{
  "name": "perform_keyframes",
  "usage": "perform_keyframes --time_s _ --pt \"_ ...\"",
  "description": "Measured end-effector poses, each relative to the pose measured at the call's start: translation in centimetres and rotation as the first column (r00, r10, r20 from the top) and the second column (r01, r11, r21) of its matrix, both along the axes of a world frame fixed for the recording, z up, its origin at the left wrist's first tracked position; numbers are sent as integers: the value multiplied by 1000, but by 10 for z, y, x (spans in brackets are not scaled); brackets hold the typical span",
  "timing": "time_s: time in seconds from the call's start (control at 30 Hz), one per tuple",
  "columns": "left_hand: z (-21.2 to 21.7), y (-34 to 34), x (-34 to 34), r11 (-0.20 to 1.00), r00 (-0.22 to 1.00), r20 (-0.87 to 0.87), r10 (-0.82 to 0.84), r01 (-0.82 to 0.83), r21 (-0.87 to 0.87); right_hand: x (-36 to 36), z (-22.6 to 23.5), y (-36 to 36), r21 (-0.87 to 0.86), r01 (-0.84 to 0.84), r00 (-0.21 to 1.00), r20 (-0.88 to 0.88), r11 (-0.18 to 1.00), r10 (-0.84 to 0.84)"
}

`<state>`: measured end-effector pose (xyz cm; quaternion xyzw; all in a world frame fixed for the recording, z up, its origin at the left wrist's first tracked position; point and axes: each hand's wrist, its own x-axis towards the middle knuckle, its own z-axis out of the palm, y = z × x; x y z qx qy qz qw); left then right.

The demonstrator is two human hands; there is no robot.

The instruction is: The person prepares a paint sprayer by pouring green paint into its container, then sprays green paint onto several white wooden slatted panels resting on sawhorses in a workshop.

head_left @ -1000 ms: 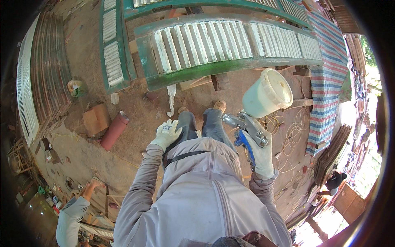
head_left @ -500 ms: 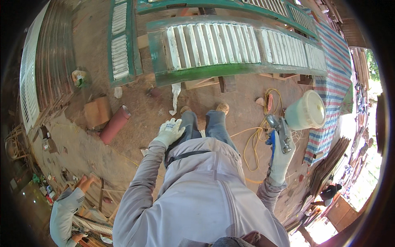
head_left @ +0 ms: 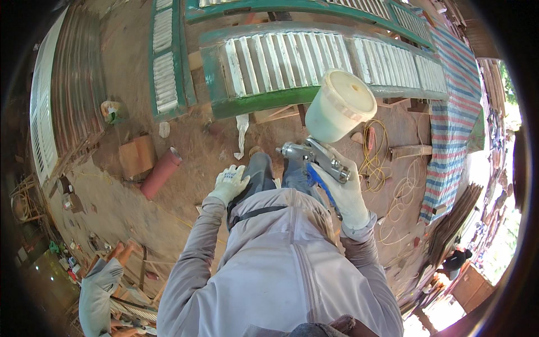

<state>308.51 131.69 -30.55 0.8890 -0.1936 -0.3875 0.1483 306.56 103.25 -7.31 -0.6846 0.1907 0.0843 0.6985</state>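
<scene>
A metal paint spray gun (head_left: pixel 314 154) with a blue part on its handle is in my right hand (head_left: pixel 347 191), which wears a white glove and is wrapped round it. On top of the gun sits a lidded, translucent plastic cup (head_left: pixel 341 106), tilted, with pale green showing through its wall. The nozzle points left. My left hand (head_left: pixel 231 184), gloved too, hangs near my thigh with its fingers apart and nothing in it. Ahead lies a green-framed louvered shutter (head_left: pixel 264 104) with whitish slats, raised on supports; the cup overlaps its near edge in view.
More shutters (head_left: pixel 164 81) stand left and behind. A red cylinder (head_left: pixel 161 173) and cardboard box (head_left: pixel 137 156) lie on the floor at left. A yellow hose (head_left: pixel 375 163) coils at right, beside a striped tarp (head_left: pixel 449 151). Another person (head_left: pixel 96 297) works at lower left.
My right hand has swung left and inward with the spray gun, turning its nozzle from forward to leftward. The cup now overlaps the shutter's near edge. My left hand has barely moved.
</scene>
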Motion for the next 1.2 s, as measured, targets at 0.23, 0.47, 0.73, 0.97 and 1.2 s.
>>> perform_keyframes --time_s 0.23,0.47,0.73,0.97,1.2 --pt "-7 -6 1 999 999 -44 13 -11 41 -11 -5 -55 -154 214 976 -16 965 -219" --pt "-7 -34 10 998 998 -38 -56 57 34 -34 -1 -122 -360 445 895 148 820 -421" --pt "-8 -67 18 997 997 14 -74 75 -17 -58 -3 -168 -629 492 849 194 602 -492" --pt "-4 -90 14 995 994 -33 -100 101 5 -73 13 -152 -405 385 911 24 829 -412" --pt "-10 -116 10 992 992 -13 -124 125 14 -74 19 -166 -127 355 934 6 926 -357"
